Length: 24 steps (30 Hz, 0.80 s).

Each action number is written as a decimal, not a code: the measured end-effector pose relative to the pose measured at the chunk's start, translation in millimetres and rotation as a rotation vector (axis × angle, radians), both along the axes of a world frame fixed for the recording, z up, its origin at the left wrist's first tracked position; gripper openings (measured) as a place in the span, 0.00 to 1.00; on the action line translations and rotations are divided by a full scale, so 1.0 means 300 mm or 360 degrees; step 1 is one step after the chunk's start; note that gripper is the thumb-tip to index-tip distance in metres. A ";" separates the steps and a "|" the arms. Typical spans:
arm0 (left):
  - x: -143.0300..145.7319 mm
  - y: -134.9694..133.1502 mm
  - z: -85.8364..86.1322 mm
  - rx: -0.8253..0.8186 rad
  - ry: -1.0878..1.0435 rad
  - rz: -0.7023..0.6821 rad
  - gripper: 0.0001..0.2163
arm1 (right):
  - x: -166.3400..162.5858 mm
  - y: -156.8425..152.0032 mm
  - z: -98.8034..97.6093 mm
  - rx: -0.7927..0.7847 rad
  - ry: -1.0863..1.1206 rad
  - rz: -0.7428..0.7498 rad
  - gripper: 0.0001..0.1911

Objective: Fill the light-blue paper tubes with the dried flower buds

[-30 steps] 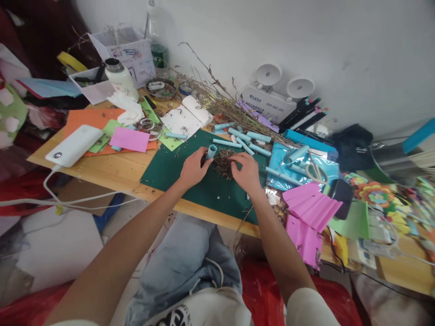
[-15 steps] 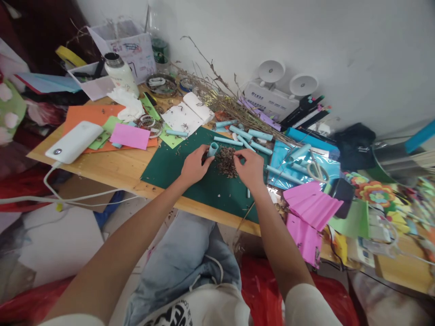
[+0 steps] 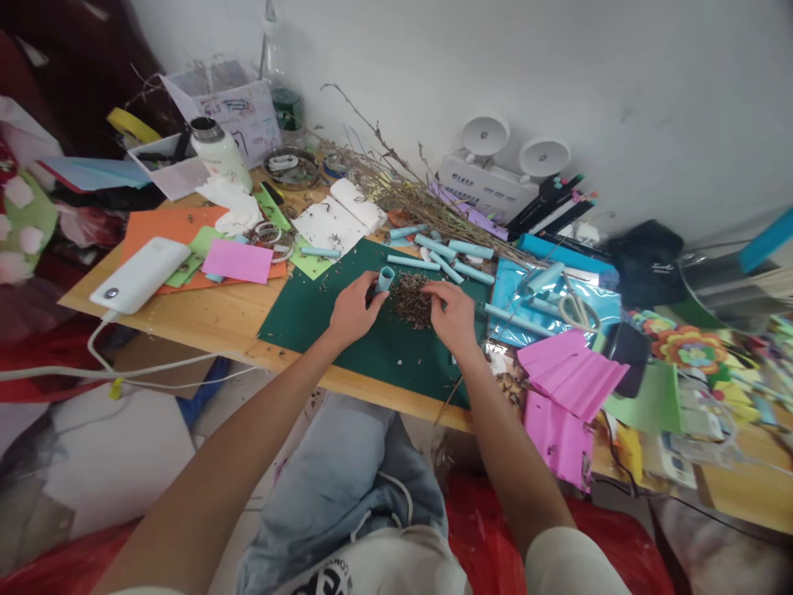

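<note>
My left hand grips a short light-blue paper tube, held upright with its open end facing up. Beside it lies a pile of dry brown plant bits on the dark green cutting mat. My right hand is at the right side of that pile, its fingers curled and their tips touching the bits. Whether a pinch of it is between those fingertips cannot be made out. Several more blue paper tubes lie along the mat's far edge.
Dry twigs lie behind the tubes, near a white router. To the left are a power bank with its cable, a pink paper and a bottle. Scissors and folded pink paper lie right.
My right hand has shifted slightly left, its fingers reaching further over the pile. My left hand still holds the tube in nearly the same place. The camera view has tilted slightly.
</note>
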State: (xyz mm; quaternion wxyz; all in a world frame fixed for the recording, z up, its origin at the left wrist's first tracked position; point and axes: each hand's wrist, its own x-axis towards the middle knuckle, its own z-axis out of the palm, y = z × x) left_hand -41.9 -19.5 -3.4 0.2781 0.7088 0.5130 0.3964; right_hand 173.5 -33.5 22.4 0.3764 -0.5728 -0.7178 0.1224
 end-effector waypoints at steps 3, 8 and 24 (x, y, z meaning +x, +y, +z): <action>0.000 0.001 -0.002 0.0013 -0.0009 -0.0004 0.11 | -0.001 -0.008 -0.007 -0.0116 -0.0201 -0.0049 0.15; -0.002 -0.002 0.004 0.0011 0.0012 -0.0005 0.11 | -0.008 -0.013 -0.012 -0.0124 -0.0226 -0.0021 0.13; -0.004 -0.003 0.009 -0.0022 0.0032 0.0021 0.12 | 0.006 -0.020 -0.013 0.0017 -0.0030 -0.0024 0.17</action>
